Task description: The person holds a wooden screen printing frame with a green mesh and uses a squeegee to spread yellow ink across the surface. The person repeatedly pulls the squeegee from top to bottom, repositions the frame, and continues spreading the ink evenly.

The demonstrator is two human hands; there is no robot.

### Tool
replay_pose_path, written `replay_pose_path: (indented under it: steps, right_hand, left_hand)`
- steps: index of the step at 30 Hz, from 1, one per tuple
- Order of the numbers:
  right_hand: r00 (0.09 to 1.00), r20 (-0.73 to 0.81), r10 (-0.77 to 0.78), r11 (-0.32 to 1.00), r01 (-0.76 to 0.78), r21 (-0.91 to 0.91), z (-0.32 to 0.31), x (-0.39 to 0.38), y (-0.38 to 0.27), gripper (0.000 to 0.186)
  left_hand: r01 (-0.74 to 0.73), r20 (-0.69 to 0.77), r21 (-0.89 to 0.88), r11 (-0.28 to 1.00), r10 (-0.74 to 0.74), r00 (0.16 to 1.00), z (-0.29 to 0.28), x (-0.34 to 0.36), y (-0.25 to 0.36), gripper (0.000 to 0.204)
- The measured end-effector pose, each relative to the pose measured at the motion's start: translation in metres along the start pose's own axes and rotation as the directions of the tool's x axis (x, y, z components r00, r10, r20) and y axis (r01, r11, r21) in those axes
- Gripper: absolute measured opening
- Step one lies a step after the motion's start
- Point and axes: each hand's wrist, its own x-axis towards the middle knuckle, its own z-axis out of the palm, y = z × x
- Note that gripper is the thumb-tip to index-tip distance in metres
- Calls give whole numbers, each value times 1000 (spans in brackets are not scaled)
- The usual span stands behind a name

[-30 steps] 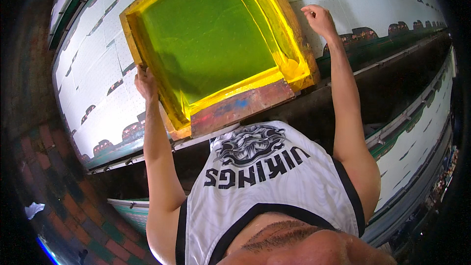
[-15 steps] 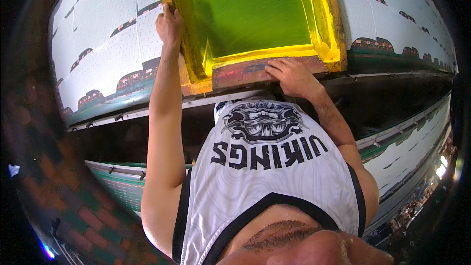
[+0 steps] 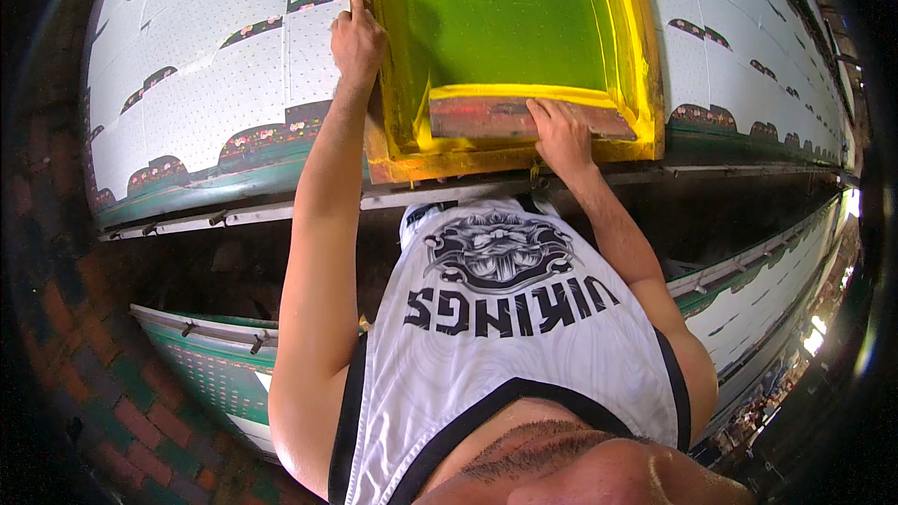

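A screen-printing frame (image 3: 440, 168) with wooden sides, yellow ink along its inner edges and a green mesh (image 3: 500, 19) lies on the printing table in front of me. My left hand (image 3: 359, 42) is closed on the frame's left side bar. Across the near end of the mesh sits a wooden squeegee (image 3: 477, 119), stained dark red, with a band of yellow ink along its far edge. My right hand (image 3: 563, 136) grips the squeegee right of its middle, fingers over the top; the thumb is hidden.
White dotted fabric with dark floral patches (image 3: 224, 84) covers the table on both sides of the frame. A metal rail (image 3: 248, 212) runs along the table's near edge. Behind me stands another long table (image 3: 220, 365). Brick paving (image 3: 112, 393) lies at the left.
The squeegee has moved away from me relative to the frame, uncovering the near bar. My right hand has moved with it. The left hand stays on the side bar as the view shifts.
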Motion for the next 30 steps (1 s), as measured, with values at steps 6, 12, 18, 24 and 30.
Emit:
replay_pose_path:
  steps: [6,12,18,24,30]
  right_hand:
    - [1000,-8,8,999,-8,-50,4,148,62,35]
    - [993,108,43,992,-30,-120,12,335,125,19]
    - [994,103,30,964,-2,-266,20,453,170,23]
    - [999,50,-16,987,23,-161,22,416,162,24]
    - [999,47,7,996,-2,-89,10,262,101,24]
  left_hand:
    - [6,-2,0,1000,-6,1000,-3,2,30,45]
    - [-24,-11,54,998,25,1000,-5,1,30,50]
    - [-18,-5,79,997,18,1000,-5,0,32,51]
    - [-5,-14,68,998,6,1000,-5,-1,34,51]
    - [3,17,39,999,-4,1000,-5,0,34,53]
